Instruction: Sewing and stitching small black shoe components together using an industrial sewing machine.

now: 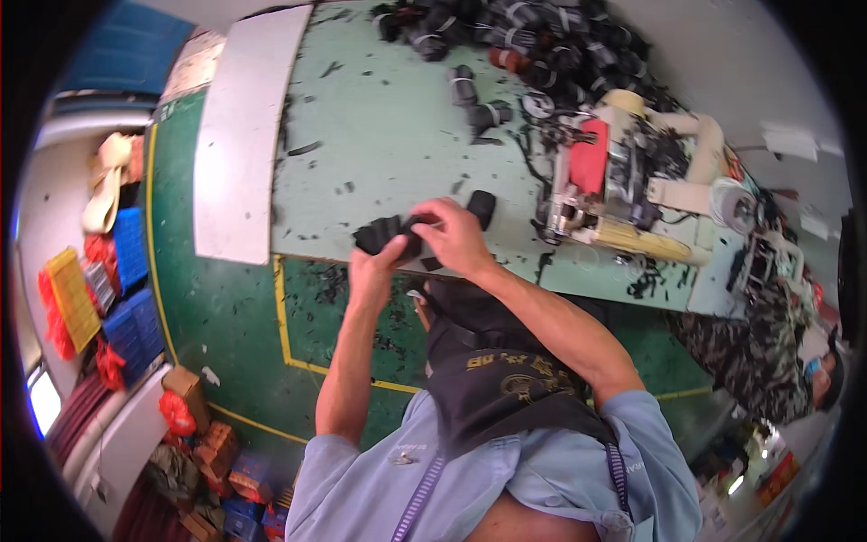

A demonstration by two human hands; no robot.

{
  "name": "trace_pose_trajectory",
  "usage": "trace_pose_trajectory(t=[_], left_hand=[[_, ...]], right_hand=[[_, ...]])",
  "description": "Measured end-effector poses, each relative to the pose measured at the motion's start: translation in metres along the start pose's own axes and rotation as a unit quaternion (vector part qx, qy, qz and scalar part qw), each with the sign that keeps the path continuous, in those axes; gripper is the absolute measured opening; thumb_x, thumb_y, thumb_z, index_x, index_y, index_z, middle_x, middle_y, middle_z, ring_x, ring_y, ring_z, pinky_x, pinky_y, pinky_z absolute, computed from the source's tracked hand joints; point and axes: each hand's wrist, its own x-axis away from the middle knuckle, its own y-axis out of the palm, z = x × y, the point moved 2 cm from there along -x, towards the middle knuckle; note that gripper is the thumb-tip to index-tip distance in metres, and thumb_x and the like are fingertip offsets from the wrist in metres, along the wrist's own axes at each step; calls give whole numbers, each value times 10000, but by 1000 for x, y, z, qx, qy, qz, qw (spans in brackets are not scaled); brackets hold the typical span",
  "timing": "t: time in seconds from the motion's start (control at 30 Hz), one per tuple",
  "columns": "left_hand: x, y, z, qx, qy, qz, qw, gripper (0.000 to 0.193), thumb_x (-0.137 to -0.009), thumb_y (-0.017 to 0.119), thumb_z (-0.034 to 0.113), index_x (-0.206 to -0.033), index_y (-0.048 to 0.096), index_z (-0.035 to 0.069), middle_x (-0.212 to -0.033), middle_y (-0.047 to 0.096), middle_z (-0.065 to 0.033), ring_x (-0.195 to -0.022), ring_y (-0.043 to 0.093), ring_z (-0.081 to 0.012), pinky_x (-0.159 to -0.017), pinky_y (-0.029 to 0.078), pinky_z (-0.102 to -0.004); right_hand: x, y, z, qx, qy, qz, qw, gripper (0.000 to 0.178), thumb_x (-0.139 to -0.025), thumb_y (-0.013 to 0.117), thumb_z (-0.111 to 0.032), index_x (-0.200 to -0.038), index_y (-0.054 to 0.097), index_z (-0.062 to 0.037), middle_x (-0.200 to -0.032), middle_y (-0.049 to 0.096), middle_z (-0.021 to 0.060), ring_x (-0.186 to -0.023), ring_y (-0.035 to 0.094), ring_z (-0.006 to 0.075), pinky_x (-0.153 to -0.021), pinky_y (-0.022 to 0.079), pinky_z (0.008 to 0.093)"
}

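Both of my hands meet over the table's near edge on a dark, soft-looking bundle (379,233), perhaps black fabric strips; its exact kind is unclear. My left hand (371,269) grips its lower side with the thumb on top. From the right, my right hand (456,237) pinches the bundle's right end, fingers bent. Just beyond my right knuckles lies a small black roll (482,207) on the pale green tabletop (379,135).
A sewing machine (623,172) with a red plate stands to the right. Tied black bundles (551,45) pile up at the back. Black scraps litter table and green floor (217,298). A white board (244,135) lies left. Another person (768,361) is at far right.
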Motion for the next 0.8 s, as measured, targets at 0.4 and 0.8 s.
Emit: trace_pose_trajectory(t=[0.4, 0.8], left_hand=[[14, -11, 19, -84, -9, -6, 996, 268, -923, 687, 23, -1182, 630, -11, -1090, 688, -105, -942, 703, -219, -792, 600, -361], [23, 18, 11, -56, -52, -101, 992, 416, -848, 774, -5, -1221, 589, -30, -1017, 710, -89, -874, 710, -163, -755, 601, -294]], right_hand=[[-4, 11, -26, -7, 139, -112, 984, 282, -886, 765, -224, -971, 590, -20, -861, 642, 46, -719, 627, 161, -624, 485, 333], [27, -15, -22, -212, 249, -66, 943, 203, -858, 742, -61, -941, 568, 0, -876, 666, 52, -796, 667, 113, -712, 554, 278]])
